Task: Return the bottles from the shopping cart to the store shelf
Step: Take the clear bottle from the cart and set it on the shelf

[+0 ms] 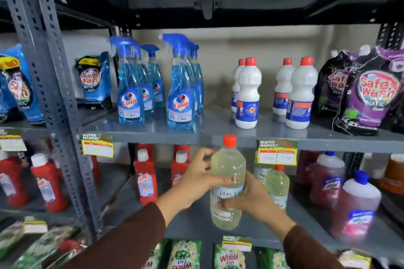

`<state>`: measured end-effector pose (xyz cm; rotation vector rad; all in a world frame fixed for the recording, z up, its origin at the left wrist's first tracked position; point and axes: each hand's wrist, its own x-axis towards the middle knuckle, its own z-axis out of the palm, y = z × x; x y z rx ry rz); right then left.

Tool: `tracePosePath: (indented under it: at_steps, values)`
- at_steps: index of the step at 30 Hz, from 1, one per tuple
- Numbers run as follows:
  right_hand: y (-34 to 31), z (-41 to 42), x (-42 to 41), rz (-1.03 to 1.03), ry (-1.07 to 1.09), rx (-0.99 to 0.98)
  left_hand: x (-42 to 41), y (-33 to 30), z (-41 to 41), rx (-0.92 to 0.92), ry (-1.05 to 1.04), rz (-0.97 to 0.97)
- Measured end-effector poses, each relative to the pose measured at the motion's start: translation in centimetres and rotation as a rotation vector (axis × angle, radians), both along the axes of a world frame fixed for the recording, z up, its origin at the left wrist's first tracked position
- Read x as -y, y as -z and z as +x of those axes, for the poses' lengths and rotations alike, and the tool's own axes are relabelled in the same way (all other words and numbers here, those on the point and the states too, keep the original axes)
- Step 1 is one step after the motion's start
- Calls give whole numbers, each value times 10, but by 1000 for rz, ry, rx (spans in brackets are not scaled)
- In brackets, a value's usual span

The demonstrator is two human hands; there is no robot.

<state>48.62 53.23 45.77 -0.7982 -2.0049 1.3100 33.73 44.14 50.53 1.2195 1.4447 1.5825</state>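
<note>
A clear bottle of pale yellow liquid [228,168] with a red cap is upright in front of the grey shelf [196,223], at the level of the second shelf from the bottom. My left hand [196,179] grips its left side and my right hand [253,199] holds its lower right, fingers wrapped over the label. A matching yellow bottle [277,183] with a red cap stands on that shelf just right of and behind my right hand. The shopping cart is out of view.
The shelf above [214,129] carries blue Colin spray bottles [180,94], white bottles with red caps [248,94] and purple Safe Wash pouches [371,94]. Red bottles [145,177] stand left of my hands, pink bottles with blue caps [358,201] to the right. Green Wheel packs [228,257] lie below.
</note>
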Motion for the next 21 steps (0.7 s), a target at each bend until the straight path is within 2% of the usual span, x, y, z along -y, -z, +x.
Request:
tracePosePath:
  at_steps: [6,10,12,15,19,21]
  values:
    - [81,-28,-30,-49,62,219,-43,99,-19,-9,-46,-129]
    - [122,-57,-75,-59,115,266,-83,124,-45,-28,-18,-189]
    - [136,-72,-96,-11,215,298,-105,132,-54,-32,3,-215]
    - [138,-84,-112,-166,332,285,-132,143,-61,-41,39,-243]
    - [156,-90,-143,-157,343,316,-158,154,-69,-11,57,-255]
    - [155,-91,-148,-190,348,268,-168,156,-73,13,85,-246]
